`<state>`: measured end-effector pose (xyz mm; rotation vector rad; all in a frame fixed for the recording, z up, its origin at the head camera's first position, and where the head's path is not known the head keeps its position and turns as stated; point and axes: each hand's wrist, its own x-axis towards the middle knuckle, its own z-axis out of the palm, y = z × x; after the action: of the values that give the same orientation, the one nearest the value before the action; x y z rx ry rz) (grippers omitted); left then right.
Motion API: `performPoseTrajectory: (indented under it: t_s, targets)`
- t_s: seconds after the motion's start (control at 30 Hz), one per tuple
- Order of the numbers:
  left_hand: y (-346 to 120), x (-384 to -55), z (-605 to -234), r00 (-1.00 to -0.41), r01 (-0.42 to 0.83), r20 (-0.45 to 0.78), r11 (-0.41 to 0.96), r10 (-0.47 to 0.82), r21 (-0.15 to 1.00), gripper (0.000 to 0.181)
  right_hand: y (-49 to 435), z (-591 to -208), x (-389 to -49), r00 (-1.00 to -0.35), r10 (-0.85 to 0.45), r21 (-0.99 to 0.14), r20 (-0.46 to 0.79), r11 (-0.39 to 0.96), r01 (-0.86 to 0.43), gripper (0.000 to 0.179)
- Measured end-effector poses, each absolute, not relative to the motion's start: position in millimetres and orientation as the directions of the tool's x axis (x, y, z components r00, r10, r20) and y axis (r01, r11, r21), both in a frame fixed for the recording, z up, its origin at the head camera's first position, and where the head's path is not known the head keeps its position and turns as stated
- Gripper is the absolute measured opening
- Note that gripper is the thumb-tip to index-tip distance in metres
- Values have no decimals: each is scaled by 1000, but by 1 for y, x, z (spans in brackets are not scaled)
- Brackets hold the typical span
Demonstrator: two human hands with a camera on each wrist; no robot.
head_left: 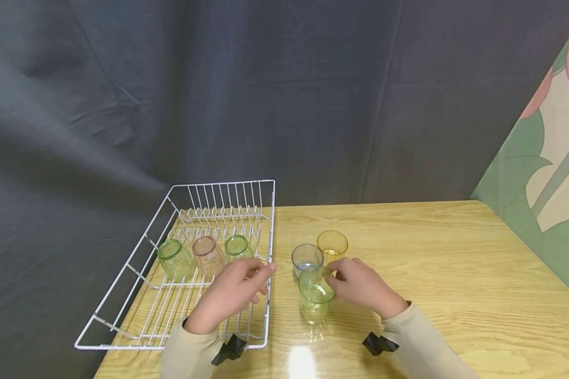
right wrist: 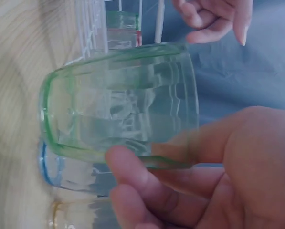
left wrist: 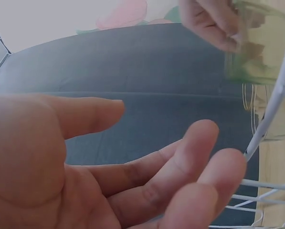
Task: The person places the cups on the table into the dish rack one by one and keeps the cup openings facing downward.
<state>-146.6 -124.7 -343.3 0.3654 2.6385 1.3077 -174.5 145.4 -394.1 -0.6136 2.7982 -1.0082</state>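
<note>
My right hand pinches a clear green glass between thumb and fingers near its rim. The glass is upright, mouth up, its base towards the table in the right wrist view. Close behind it stand a blue-grey glass and an amber glass, both mouth up. Over the right side of the white wire dish rack hovers my left hand, fingers loosely bent and holding nothing. It partly covers a green glass in the rack.
Left of that glass in the rack are a pink glass and another green glass, all upside down in a row. The rack stands at the left of the wooden table. A dark curtain hangs behind.
</note>
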Motion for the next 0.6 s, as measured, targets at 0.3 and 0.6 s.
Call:
performPoseTrajectory:
  t_s: [0.3, 0.6]
  targets:
    - [-116, -149, -347, -941, 151, -54, 555, 334, 818, 54, 143, -379, -168, -937, -337, -673, 94, 672, -309, 26]
    - [-109, -150, -349, -941, 148, -47, 532, 336, 834, 59, 143, -369, -163, -939, -299, -705, 172, 628, -329, 23]
